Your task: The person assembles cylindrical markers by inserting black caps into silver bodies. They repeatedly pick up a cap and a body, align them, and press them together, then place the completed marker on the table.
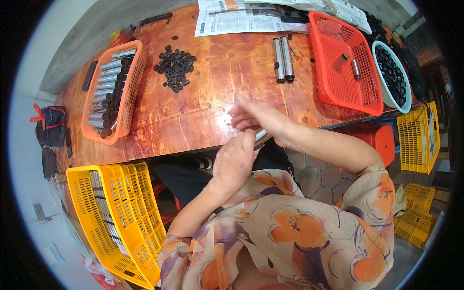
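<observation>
My left hand (234, 162) is closed around a silver metal tube (261, 135) at the table's near edge, and most of the tube is hidden by my hands. Just above it, my right hand (263, 116) is held with its thumb apart and its fingers loosely bent; nothing shows in them. Beyond both hands, a pile of small black caps (175, 68) is spread on the wooden table (193, 116). To the far right lie several silver tubes (286, 58) with black ends, side by side.
An orange basket (137, 82) of silver tubes with dark ends stands at left. At right are a red basket (333, 53) with few parts and a pale bowl (410, 96) of black pieces. Newspaper (232, 21) covers the back. A yellow crate (140, 208) stands low at left.
</observation>
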A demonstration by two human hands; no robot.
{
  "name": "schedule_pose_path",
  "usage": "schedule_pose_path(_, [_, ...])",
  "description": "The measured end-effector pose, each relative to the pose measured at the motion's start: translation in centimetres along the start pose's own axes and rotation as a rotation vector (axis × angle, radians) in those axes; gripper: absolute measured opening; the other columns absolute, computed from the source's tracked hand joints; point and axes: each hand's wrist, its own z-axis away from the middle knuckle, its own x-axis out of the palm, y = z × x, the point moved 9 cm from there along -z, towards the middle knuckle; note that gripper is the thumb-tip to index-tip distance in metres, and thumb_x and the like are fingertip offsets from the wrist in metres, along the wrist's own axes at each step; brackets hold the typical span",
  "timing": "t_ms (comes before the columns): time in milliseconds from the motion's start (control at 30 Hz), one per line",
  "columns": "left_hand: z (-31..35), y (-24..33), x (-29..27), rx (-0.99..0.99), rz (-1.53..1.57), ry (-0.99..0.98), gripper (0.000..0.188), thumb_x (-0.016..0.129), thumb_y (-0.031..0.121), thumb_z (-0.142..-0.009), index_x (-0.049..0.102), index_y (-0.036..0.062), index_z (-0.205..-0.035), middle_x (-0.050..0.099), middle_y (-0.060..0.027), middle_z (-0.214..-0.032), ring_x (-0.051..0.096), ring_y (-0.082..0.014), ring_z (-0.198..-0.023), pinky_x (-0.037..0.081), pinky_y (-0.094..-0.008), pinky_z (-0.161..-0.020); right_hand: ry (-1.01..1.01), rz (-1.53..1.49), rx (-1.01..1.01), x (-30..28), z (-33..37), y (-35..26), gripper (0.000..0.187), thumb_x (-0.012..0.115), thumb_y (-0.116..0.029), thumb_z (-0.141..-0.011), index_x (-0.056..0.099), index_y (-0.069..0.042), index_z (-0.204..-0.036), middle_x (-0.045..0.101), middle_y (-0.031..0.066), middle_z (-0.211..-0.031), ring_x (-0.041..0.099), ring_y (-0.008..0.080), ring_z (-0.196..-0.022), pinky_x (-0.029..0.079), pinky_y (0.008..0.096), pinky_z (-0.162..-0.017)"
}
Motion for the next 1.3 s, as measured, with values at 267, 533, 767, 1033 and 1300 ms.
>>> schedule_pose_path(267, [-0.4,-6.2,1.1,-0.64,1.58,0.374,0.017,0.054,0.015,-0.094,0.052,0.0044,-0.108,0.058,-0.0017,-0.091,0.056,-0.0067,-0.075,0.048,-0.0221,-0.066,0.015,0.138,-0.481,1.7,3.4,-0.9,0.051,0.056,-0.018,-0.092,0.033,-0.003,-0.135,0.052,0.012,-0.118,0.057,0.0153,-0.1,0.047,0.0298,-0.085])
schedule_pose_path(533, [0.1,-9.9,-1.3,-0.606,1.384,0.382,0.044,0.051,0.036,-0.094,0.045,0.0061,-0.127,0.053,-0.0032,-0.114,0.05,-0.0086,-0.094,0.04,-0.0202,-0.078,0.081,0.556,-0.627,2.9,4.5,1.8,0.052,0.056,-0.009,-0.088,0.033,0.0,-0.135,0.055,0.0203,-0.112,0.06,0.0257,-0.102,0.047,0.0306,-0.086])
schedule_pose_path(767, [-0.9,-5.1,-2.1,-0.326,1.238,-0.368,0.045,0.05,0.025,-0.088,0.049,-0.0027,-0.123,0.051,-0.0114,-0.123,0.049,-0.0219,-0.117,0.037,-0.0347,-0.1,-0.14,0.842,-0.64,4.2,6.0,2.0,0.046,0.064,-0.021,-0.085,0.048,-0.003,-0.125,0.062,0.0165,-0.104,0.063,0.0306,-0.091,0.052,0.0358,-0.074])
schedule_pose_path(1033, [-0.3,-8.1,-3.2,-0.381,1.381,0.106,0.04,0.052,0.03,-0.092,0.05,0.0012,-0.12,0.056,-0.0088,-0.11,0.056,-0.0179,-0.099,0.043,-0.0313,-0.089,-0.401,0.211,-0.148,5.6,5.7,4.3,0.041,0.054,-0.032,-0.093,0.053,-0.002,-0.121,0.058,0.003,-0.098,0.049,0.0076,-0.089,0.043,0.0251,-0.08])
schedule_pose_path(1300, [4.9,-13.7,-2.3,-0.758,1.061,0.404,0.025,0.05,0.024,-0.096,0.054,0.0038,-0.11,0.059,-0.0055,-0.097,0.055,-0.0095,-0.087,0.043,-0.0206,-0.075,0.515,0.86,-0.509,-4.5,1.9,-3.1,0.045,0.046,-0.015,-0.09,0.036,-0.005,-0.132,0.051,0.0299,-0.115,0.054,0.0445,-0.099,0.045,0.048,-0.084])
